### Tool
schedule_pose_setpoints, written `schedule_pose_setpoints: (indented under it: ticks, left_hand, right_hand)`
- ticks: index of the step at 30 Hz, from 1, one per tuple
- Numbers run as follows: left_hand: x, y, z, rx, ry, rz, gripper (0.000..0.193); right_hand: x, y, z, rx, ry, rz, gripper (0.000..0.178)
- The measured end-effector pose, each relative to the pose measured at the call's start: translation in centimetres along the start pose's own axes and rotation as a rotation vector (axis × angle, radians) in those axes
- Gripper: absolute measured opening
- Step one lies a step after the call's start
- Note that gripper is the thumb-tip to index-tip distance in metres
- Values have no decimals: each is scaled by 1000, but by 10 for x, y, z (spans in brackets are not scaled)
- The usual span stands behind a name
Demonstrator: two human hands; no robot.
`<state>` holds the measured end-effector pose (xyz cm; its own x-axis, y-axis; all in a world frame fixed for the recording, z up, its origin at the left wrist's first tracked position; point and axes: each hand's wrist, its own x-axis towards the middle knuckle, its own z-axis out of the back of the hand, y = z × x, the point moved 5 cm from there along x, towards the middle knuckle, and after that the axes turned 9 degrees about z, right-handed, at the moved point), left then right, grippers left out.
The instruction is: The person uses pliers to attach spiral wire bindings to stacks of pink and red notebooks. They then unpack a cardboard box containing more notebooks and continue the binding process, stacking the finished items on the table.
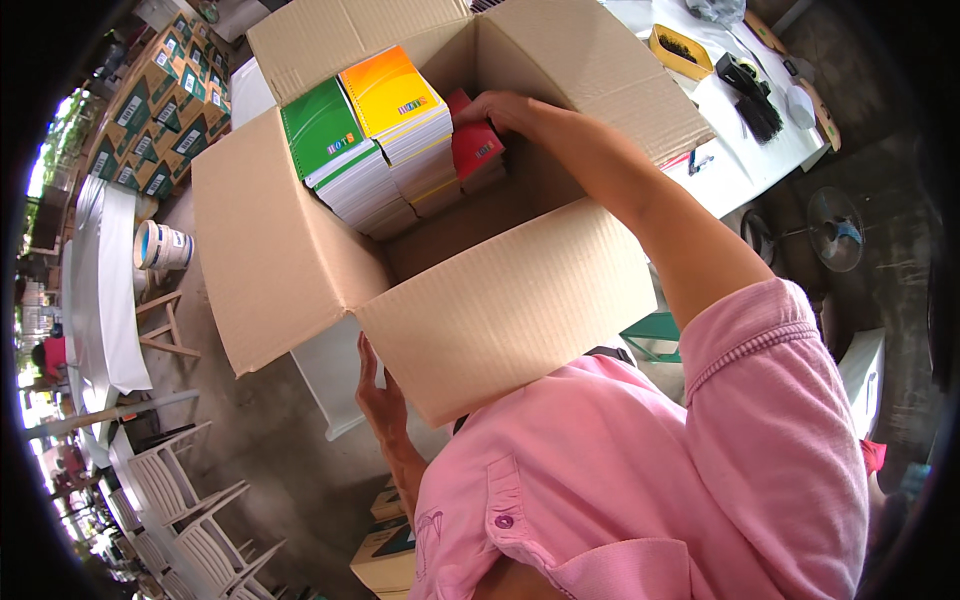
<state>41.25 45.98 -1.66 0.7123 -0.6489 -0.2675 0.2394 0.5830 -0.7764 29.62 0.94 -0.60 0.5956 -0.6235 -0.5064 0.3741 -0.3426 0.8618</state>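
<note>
Concrete-floored room, white worktop [745, 185] beyond carton | red notebooks [476, 150] inside open carton [265, 245], right of yellow-covered stack [385, 90], long axis roughly fore-aft | right hand [497, 110] nearer, touching their far end, fingertips hidden, can't tell grip | left hand [381, 402] outside, below near flaps, fingers extended, nothing visibly held
</note>
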Motion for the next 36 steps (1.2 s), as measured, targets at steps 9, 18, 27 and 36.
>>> schedule_pose_setpoints:
  ticks: [9, 18, 27, 36]
  left_hand:
    - [-11, -2, 6, -16, -66, -96, 48]
    - [-62, -44, 96, -77, -130, -130, 43]
    - [-119, -143, 170, -676, -329, -701, 65]
    - [-60, -275, -36, -953, 541, -431, 63]
  right_hand:
    - [-3, 19, -3, -111, -31, 89, 51]
    - [-38, 81, -14, -1005, 129, 452, 42]
    - [-168, 131, 3, -655, -122, 354, 68]
    - [-303, 114, 67, 516, 228, 434, 47]
